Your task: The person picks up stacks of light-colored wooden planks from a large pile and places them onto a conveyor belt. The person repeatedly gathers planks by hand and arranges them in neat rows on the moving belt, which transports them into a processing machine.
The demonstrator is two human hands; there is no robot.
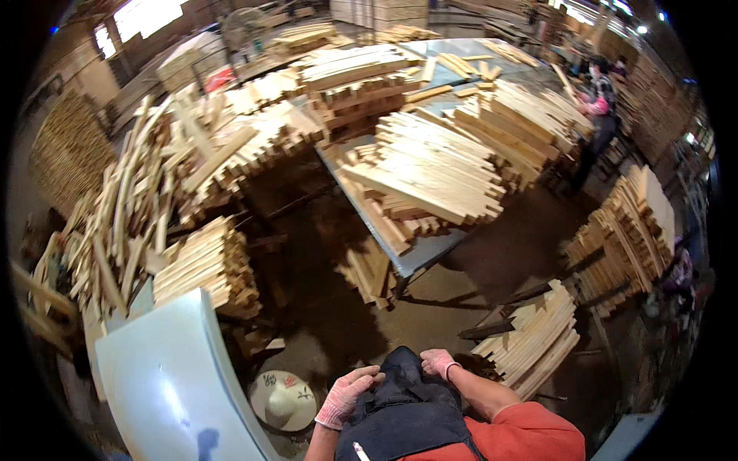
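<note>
Tapering away lengthwise: black apron (403, 396)

We hold our gloved left grip (350, 396) before our torso (411, 419), half-bent fingers (366, 375) pointing rightward, and our gloved right grip (439, 363) just apart from it, more tightly curled, its bare forearm (484, 390) slanting in from a red sleeve (538, 432).

Pale wooden strips (438, 165) lie heaped toward the near corner of the metal-topped counter (438, 252); a co-worker (603, 96) is by its right edge. Tangled sticks (121, 207) pile beyond its left edge, well apart.
</note>
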